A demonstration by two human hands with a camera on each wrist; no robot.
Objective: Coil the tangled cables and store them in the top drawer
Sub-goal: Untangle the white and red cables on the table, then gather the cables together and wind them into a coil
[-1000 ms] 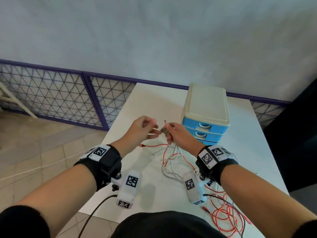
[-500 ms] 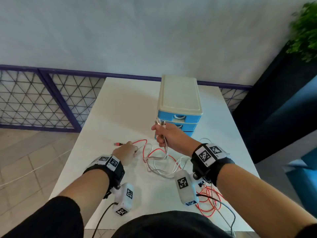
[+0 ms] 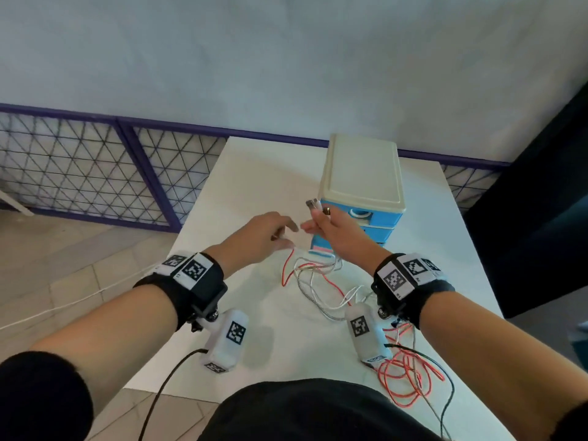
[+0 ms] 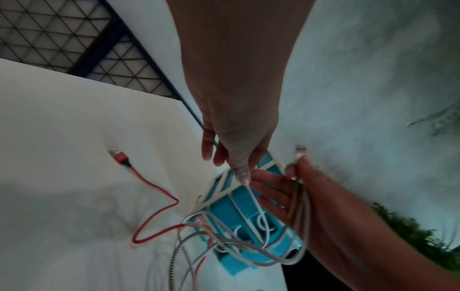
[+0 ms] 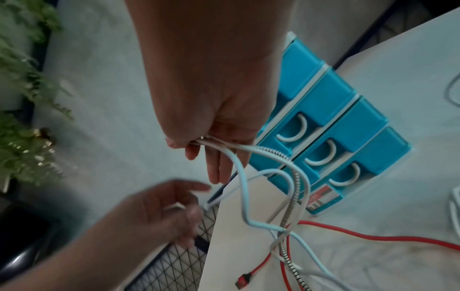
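Note:
My right hand (image 3: 318, 222) is raised in front of the blue drawer unit (image 3: 362, 173) and grips the plug ends (image 3: 313, 203) of a white cable and a silver braided cable (image 5: 296, 181). Just left of it, my left hand (image 3: 288, 237) pinches the end of another white cable (image 4: 251, 193). The strands hang down into a tangle (image 3: 318, 281) on the white table (image 3: 270, 186). A red cable (image 4: 154, 187) lies in the tangle, its plug (image 4: 119, 156) free on the table. The top drawer (image 3: 359, 213) is closed.
A second heap of red and dark cables (image 3: 404, 377) lies at the table's near right corner. A purple mesh fence (image 3: 95, 173) runs behind and left of the table. A dark panel (image 3: 541, 218) stands to the right.
My left hand dropped to the tangle by the red cable, then rose again beside the right hand with a white cable end. The right hand kept its cable ends raised.

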